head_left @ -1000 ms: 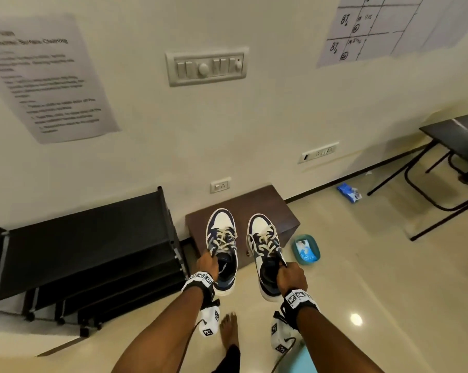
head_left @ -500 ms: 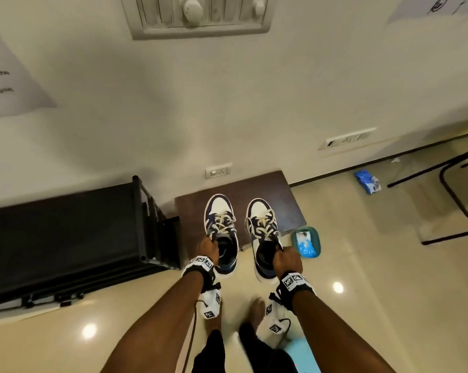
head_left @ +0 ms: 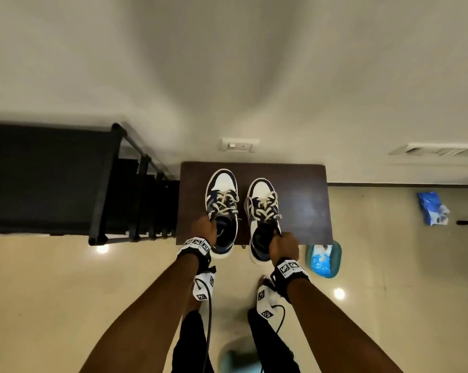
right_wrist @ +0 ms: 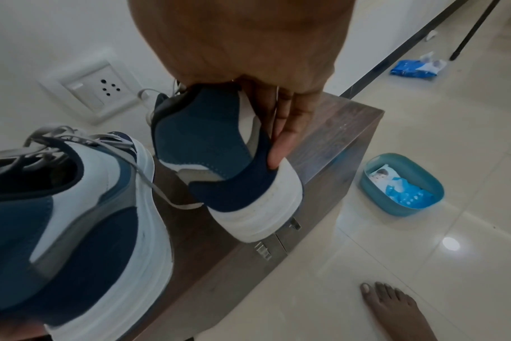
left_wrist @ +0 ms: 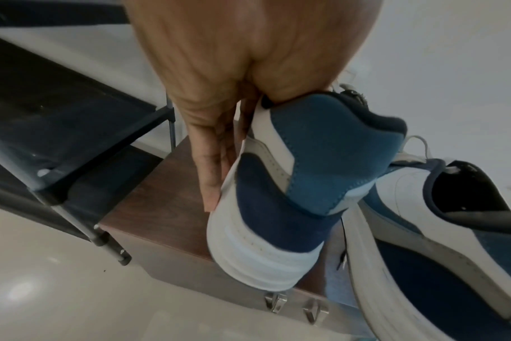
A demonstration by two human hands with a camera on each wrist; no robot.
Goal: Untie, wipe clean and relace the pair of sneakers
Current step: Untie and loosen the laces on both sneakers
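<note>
I've got one sneaker per hand, gripped at the heel collar, thumb inside & fingers down the outer side, so both stay level w/ toes pointing at the wall. My left hand holds the left sneaker; my right hand holds the right sneaker. Both sit mid-frame in the head view, over the brown wooden cabinet, heels past its front edge. Can't tell if the soles touch the top yet. Laces are tied, so untying hasn't begun; I judge this is the set-down before work starts. The blue tub w/ wipes sits on the floor lower right of the cabinet, near for the wipe step. Vs 1 s ago: shoes are lower & closer to the cabinet top, the view has tipped down, and the wall switches are out of frame.
</note>
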